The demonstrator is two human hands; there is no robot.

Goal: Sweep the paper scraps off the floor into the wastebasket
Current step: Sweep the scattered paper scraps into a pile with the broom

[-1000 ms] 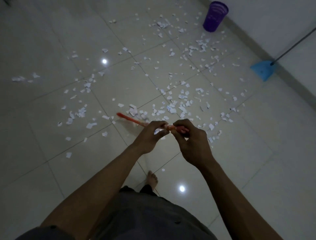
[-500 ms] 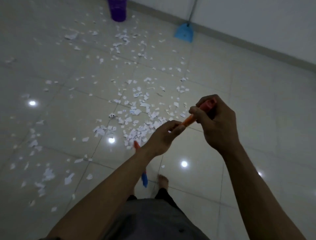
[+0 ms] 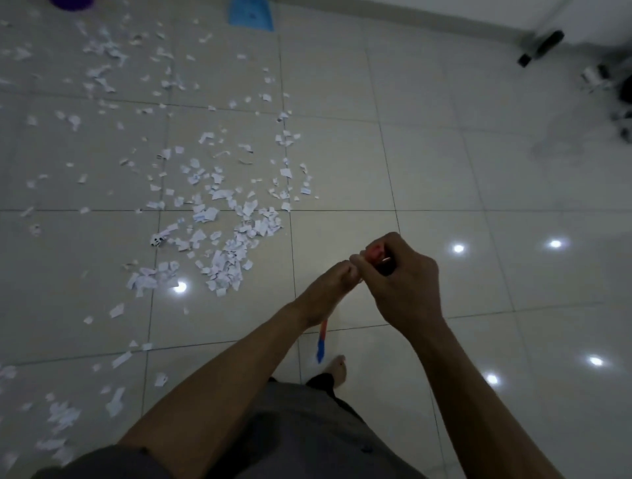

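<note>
The person stands barefoot on the pale tiled floor [image 3: 444, 171], both hands raised together in front of the waist. The right hand [image 3: 400, 280] is closed in a fist around the reddish top end of a thin orange stick [image 3: 323, 328], fingers curled tight. The left hand [image 3: 328, 287] sits just below and touching it, fingers also curled round the shaft. The stick drops steeply from under the left hand and ends in a blue tip just above the bare foot [image 3: 337, 371]. Whether that tip touches the tile I cannot tell.

The paper scraps [image 3: 225, 239] lie to the left of the hands and further out. The thickest heap is near, just off the left hand's side, and none of it touches the stick. Thinner scatter runs away across the tiles toward the far wall, and a few more pieces lie low on the left beside the person's leg.

The purple wastebasket [image 3: 71, 4] shows only as a sliver at the far left edge, well apart from the hands, with scraps around it. A blue dustpan [image 3: 251, 15] rests on the floor to its right. Off in the far right corner sits some dark gear [image 3: 542, 48], too blurred to name.
</note>
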